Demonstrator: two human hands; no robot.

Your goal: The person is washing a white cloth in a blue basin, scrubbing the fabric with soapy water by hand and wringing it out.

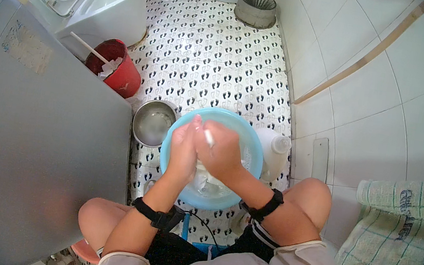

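A light blue basin (257,164) stands on the floor between my knees, with sudsy water and a wet white cloth (208,183) in it. Over its middle my left hand (184,147) and my right hand (222,149) are closed and pressed against each other. Some white cloth shows between the right fingers and more of it below the two hands. Motion smears the fingers somewhat, and most of what lies between the palms is hidden.
A metal bowl (138,123) sits left of the basin, a white jug (272,161) right of it. The grey appliance side (51,129) walls off my left; a red bucket (127,77) and toilet (116,1) stand beyond. A checked towel (379,248) hangs at right.
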